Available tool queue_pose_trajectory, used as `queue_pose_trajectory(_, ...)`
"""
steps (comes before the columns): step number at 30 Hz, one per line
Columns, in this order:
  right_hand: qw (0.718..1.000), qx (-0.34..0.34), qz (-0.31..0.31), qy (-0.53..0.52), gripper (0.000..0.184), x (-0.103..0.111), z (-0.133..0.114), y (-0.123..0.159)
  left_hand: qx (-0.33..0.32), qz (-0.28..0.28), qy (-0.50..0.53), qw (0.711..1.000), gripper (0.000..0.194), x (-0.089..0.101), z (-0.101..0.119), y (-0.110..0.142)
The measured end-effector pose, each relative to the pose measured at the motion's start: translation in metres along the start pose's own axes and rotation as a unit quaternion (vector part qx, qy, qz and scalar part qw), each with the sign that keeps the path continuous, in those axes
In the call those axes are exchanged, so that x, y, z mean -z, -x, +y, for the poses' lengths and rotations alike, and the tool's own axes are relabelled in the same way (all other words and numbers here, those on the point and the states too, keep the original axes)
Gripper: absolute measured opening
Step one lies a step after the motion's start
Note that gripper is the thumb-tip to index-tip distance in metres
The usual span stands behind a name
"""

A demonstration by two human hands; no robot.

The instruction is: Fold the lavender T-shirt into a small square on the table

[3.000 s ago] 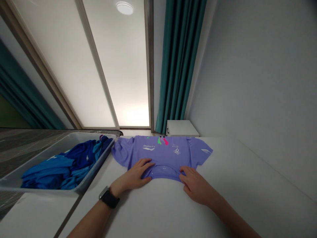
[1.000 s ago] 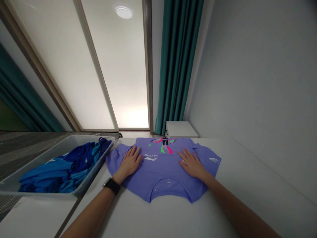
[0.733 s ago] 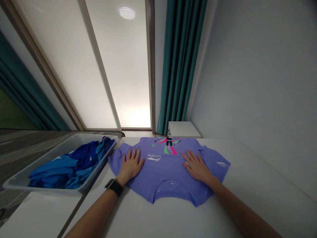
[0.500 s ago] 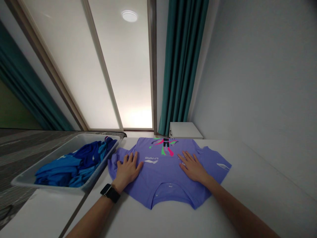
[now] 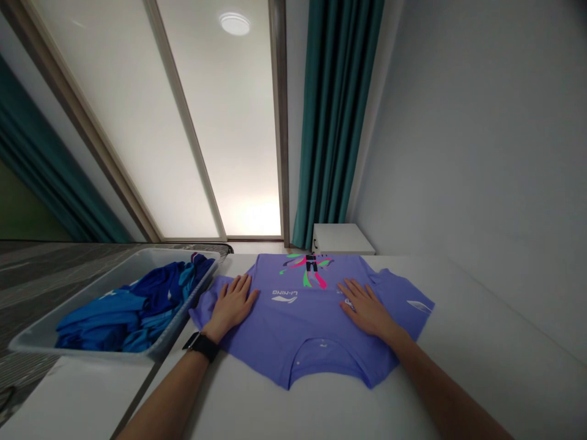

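A purple T-shirt (image 5: 302, 324) lies spread flat on the white table (image 5: 257, 406), its neckline toward me. It bears a white logo and a pink, green and black print near the far table edge, where its lower part is out of sight. My left hand (image 5: 233, 307) rests flat on the shirt near the sleeve at the left, fingers stretched out, a black watch (image 5: 202, 346) on the wrist. On the other side of the chest, my right hand (image 5: 367, 308) lies flat with fingers spread, covering some of the lettering.
Left of the shirt, a translucent plastic bin (image 5: 153, 357) holds blue clothes (image 5: 110, 315). A small white cabinet (image 5: 342, 237) stands beyond the far edge, by a teal curtain (image 5: 332, 122). A grey wall (image 5: 481, 153) runs along the right.
The shirt and my right hand have shifted slightly right. My left hand has slid a little away from me and to the left, still flat on the fabric. The view has moved slightly.
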State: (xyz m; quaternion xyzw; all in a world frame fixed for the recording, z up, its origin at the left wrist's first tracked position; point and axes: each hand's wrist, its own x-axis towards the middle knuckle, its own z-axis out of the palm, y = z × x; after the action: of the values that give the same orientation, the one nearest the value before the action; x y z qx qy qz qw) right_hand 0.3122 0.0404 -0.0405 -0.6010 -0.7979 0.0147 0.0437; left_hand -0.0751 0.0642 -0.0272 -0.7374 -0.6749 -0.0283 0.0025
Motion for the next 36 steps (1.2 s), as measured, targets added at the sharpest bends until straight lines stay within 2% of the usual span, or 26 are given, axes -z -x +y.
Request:
queue_pose_trajectory(4,1.0,0.013,0.002,-0.019,0.058,0.005,-0.004,0.003,0.03,-0.012,-0.023,0.999,0.066,0.002,0.001,0.006)
queue_pose_trajectory(9,0.999,0.017,0.009,-0.044,0.058,0.008,0.005,0.005,0.062,0.01,-0.038,0.997,0.068,0.002,-0.003,0.009)
queue_pose_trajectory(11,0.999,-0.02,0.002,-0.035,0.057,0.008,0.013,0.007,0.067,0.015,-0.042,0.997,0.068,0.0,-0.005,0.009)
queue_pose_trajectory(16,0.975,-0.218,-0.033,0.035,0.062,0.011,0.021,0.019,0.07,0.022,-0.043,0.996,0.069,-0.004,-0.01,0.009)
queue_pose_trajectory(18,0.968,-0.243,-0.038,0.054,0.063,0.015,0.018,0.024,0.07,0.016,-0.037,0.997,0.067,-0.003,-0.01,0.009)
queue_pose_trajectory(21,0.971,-0.227,-0.018,0.07,0.059,0.024,0.011,0.029,0.069,0.006,-0.035,0.997,0.065,-0.001,-0.009,0.009)
queue_pose_trajectory(25,0.973,-0.194,0.057,0.107,0.052,0.029,0.011,0.027,0.066,0.013,-0.043,0.997,0.065,-0.002,-0.009,0.009)
queue_pose_trajectory(27,0.978,-0.156,0.084,0.108,0.048,0.027,0.015,0.023,0.052,0.024,-0.048,0.997,0.065,-0.003,-0.01,0.009)
queue_pose_trajectory(29,0.988,-0.087,0.098,0.086,0.047,0.021,0.02,0.019,0.032,0.035,-0.051,0.998,0.065,-0.005,-0.011,0.009)
queue_pose_trajectory(32,0.995,-0.014,0.086,0.039,0.05,0.01,0.024,0.014,0.014,0.035,-0.039,0.999,0.065,-0.006,-0.011,0.007)
queue_pose_trajectory(36,0.996,-0.08,0.015,0.025,0.056,0.002,0.023,0.013,0.005,0.017,-0.016,1.0,0.065,-0.005,-0.011,0.004)
